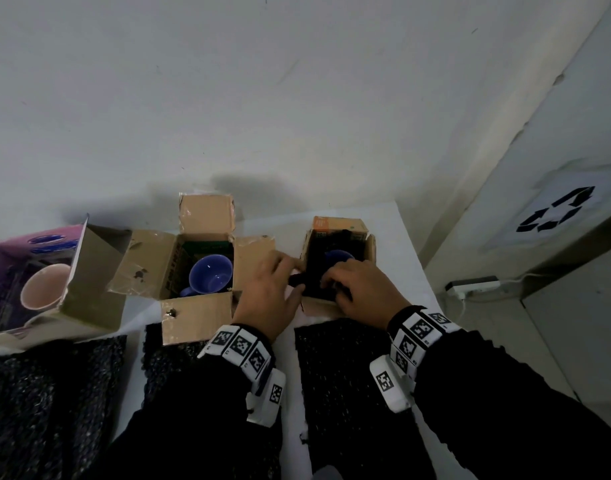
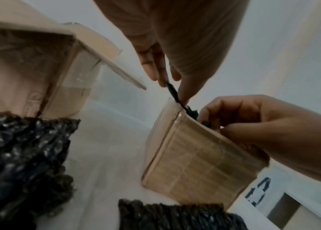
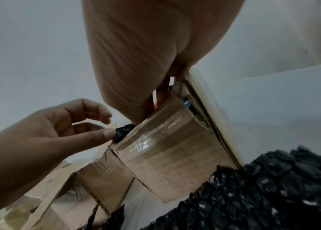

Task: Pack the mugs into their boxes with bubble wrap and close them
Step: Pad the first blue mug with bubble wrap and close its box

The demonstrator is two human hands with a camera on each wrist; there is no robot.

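Observation:
A small cardboard box (image 1: 370,251) stands at the table's right, lined with black bubble wrap (image 1: 314,271); a blue mug (image 1: 338,255) shows inside. My left hand (image 1: 293,276) pinches the wrap's edge at the box's left rim, seen close in the left wrist view as the left hand (image 2: 173,88) holding a black strip (image 2: 172,91). My right hand (image 1: 331,282) curls over the near rim, fingers gripping the wrap. A second blue mug (image 1: 210,276) sits in the open middle box (image 1: 193,317). A pink mug (image 1: 44,289) lies in a purple box (image 1: 6,261) at left.
Loose sheets of black bubble wrap (image 1: 338,375) (image 1: 55,393) lie along the near edge of the white table (image 1: 401,237). The wall is close behind the boxes. Past the table's right edge is a power strip (image 1: 470,287) on the floor and a cabinet with a recycling sign (image 1: 556,209).

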